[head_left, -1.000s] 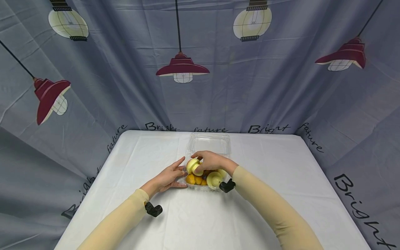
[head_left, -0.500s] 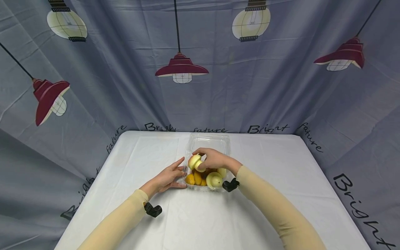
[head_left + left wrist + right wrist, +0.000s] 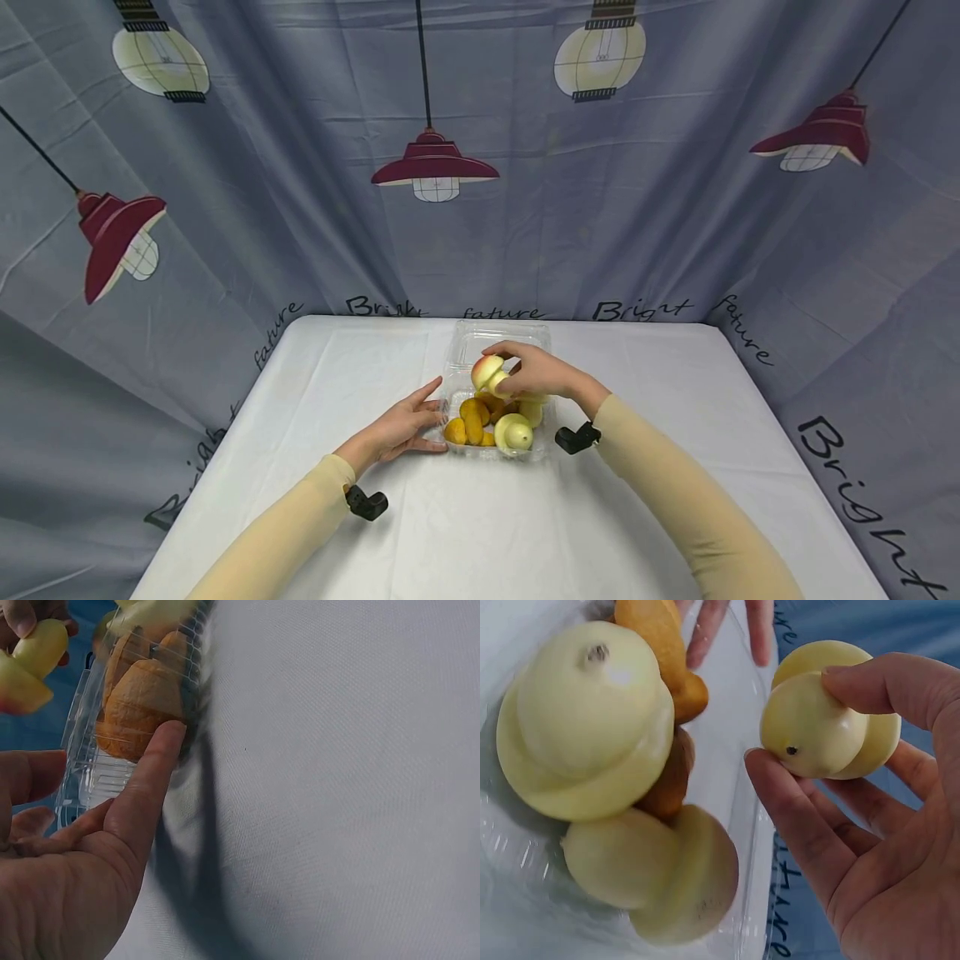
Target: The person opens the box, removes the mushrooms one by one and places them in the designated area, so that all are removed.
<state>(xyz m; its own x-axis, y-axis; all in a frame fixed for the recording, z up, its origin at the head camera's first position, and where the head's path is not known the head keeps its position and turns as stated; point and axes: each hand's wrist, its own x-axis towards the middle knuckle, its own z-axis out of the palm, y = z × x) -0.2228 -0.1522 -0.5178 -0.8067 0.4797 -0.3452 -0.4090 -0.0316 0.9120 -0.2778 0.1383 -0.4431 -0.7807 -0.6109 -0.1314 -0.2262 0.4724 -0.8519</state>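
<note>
My right hand pinches a pale yellow mushroom with a reddish cap between thumb and fingers, above the back of a clear plastic box. In the right wrist view the held mushroom shows a dark spot on its stem end. Inside the box lie two more pale mushrooms on the right and several orange-brown mushroom-like pieces. My left hand rests at the box's left side with fingers extended; in the left wrist view one fingertip touches its wall.
The box's clear lid lies folded back behind it. A white cloth covers the table, and a blue-grey printed curtain hangs around its back and sides.
My right hand has lifted the pinched mushroom out of the box's left part, moving it up, back and to the right. More brown pieces show underneath. The left hand keeps its place.
</note>
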